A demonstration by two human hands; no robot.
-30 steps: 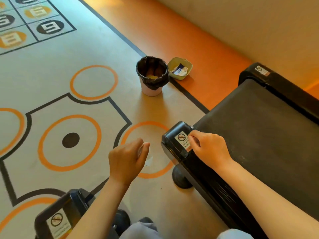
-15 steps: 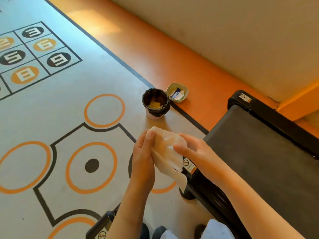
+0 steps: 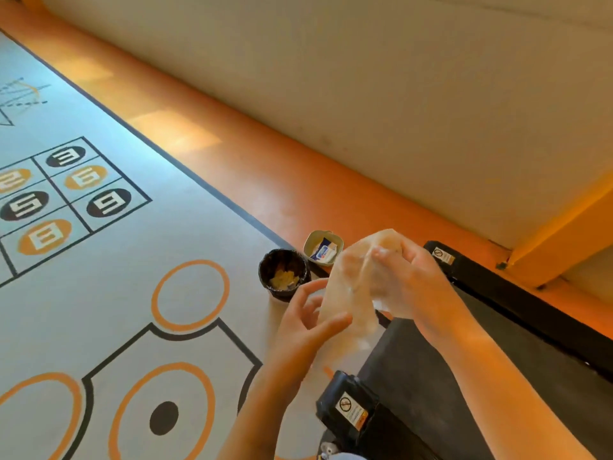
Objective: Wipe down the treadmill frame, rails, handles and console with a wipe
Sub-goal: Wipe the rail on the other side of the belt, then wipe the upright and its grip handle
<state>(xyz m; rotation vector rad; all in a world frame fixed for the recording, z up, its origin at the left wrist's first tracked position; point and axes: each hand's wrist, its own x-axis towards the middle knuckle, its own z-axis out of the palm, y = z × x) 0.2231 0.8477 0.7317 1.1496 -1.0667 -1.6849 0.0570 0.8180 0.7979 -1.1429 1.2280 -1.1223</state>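
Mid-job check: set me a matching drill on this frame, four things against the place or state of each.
Things:
1 wipe
2 bin
3 dish
4 treadmill end cap

Places or states:
A holds a wipe packet
B black-lined, yellowish scraps inside
C held up between left hand and right hand
D bears a warning sticker

Pairs: 1-C, 2-B, 3-A, 4-D

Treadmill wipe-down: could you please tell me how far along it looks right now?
Done: a wipe is out, and the bin already holds crumpled scraps, perhaps used wipes. In hand: left hand and right hand both grip the wipe in the air, off the treadmill. Left: nothing shows which parts are clean; the handles and console are out of view.
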